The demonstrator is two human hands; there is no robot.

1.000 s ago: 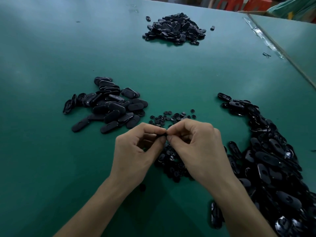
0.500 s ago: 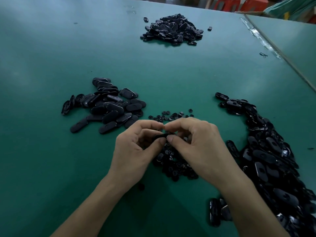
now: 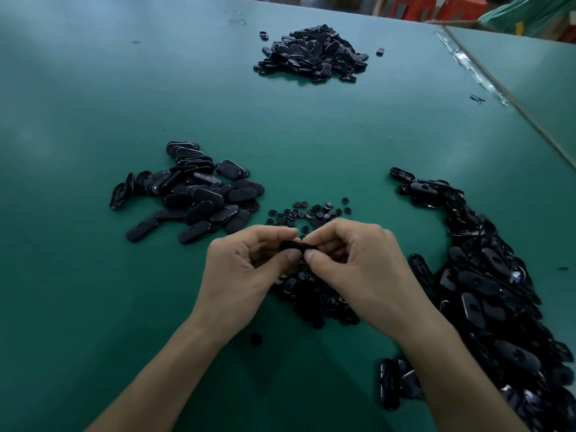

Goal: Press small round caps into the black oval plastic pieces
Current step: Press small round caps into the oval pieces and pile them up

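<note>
Oval piece (image 3: 292, 245) still pinched between left hand (image 3: 246, 272) and right hand (image 3: 361, 269); thumbs now side by side.

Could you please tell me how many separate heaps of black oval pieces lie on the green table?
3: a far heap at the back, a left heap, and a long right heap. Others may lie outside the frame.

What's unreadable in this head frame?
1. Head view: oval piece, mostly covered by left hand and right hand; cap seated or not, cannot tell.
2. Head view: cap heap, partly under both hands.
3. Head view: right oval pile, cut off by right and bottom edges.
</note>
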